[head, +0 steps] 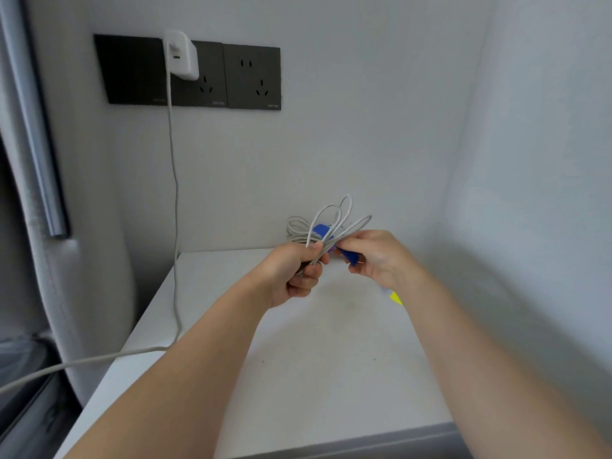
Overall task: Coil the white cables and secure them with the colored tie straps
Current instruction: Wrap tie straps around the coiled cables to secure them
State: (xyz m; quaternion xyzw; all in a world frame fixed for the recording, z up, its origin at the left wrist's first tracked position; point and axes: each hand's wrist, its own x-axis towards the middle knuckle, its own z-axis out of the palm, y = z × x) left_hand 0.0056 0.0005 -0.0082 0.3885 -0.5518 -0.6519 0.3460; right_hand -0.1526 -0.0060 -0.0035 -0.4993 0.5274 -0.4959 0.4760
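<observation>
Above the white table (298, 376), my left hand (291, 270) grips a bundle of coiled white cable (331, 220), its loops sticking up past my fingers. My right hand (377, 256) pinches a blue tie strap (349, 256) right beside the bundle. Part of the blue strap also shows between the loops. A second coil of white cable (296, 228) lies behind, at the back of the table near the wall. A yellow tie strap (395, 298) peeks out on the table under my right wrist.
A white charger (181, 54) is plugged into the dark wall sockets (251, 77). Its cable (174, 210) hangs down the wall, crosses the table's left edge and runs off to the lower left. A grey padded surface (33, 193) stands at the left. Walls close the back and right.
</observation>
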